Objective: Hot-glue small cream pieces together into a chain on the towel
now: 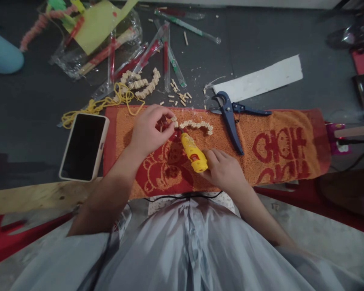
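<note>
My right hand [223, 169] grips a small yellow glue gun [193, 152], its nozzle pointing up-left at a curved chain of short wooden stick pieces [197, 125] lying on an orange and red towel [279, 149]. My left hand [148, 129] is closed in a pinch on the left end of that chain, next to the gun's tip. A black cord runs from the gun along the towel's near edge.
Blue cutters [230, 115] lie on the towel to the right. A phone [84, 146] rests at the left, with yellow string [109, 101], more stick chains [142, 85], loose stick bits, wrapped chopsticks [166, 52] and a white strip [261, 79] beyond.
</note>
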The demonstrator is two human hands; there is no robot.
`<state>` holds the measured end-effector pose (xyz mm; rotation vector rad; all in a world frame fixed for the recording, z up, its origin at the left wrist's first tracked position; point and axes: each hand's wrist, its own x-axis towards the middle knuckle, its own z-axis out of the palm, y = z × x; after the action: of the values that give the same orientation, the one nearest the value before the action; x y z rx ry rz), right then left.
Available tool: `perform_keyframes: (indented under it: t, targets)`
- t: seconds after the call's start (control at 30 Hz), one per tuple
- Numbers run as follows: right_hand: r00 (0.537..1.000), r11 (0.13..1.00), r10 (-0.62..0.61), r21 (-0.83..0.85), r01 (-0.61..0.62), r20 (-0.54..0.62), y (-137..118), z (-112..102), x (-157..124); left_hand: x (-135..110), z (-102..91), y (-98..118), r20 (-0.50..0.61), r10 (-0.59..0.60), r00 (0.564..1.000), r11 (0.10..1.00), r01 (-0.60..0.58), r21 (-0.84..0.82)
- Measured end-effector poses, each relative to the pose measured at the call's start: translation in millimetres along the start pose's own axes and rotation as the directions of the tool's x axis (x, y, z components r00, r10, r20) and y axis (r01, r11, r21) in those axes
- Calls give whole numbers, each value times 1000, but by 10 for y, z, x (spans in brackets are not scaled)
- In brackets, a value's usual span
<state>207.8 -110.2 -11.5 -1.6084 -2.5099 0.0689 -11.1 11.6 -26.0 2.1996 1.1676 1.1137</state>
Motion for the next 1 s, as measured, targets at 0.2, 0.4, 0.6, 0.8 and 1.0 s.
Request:
perform_keyframes:
  t: [0.2, 0.4, 0.6, 0.8, 1.0]
  targets:
    - [997, 999, 42, 4, -42, 60, -14, 10, 35, 2, -15, 15, 37, -51, 998, 999, 50, 21]
    - [997, 998, 33, 42, -36, 72, -9, 10, 33, 19, -45, 69, 66, -117, 991, 993, 115, 37]
    - [999, 983, 24, 180, -19, -26, 110, -82, -120, 17, -41, 85, 76, -145, 987, 989, 142, 39]
    - [975, 971, 194, 161, -175, -107, 380, -284, -250, -3, -39, 165, 47, -237, 970, 969, 233, 75]
    - [892, 923, 383, 62, -380, -238, 750, -360, -319, -47, -29, 279, 111, -347, 931, 936, 336, 108]
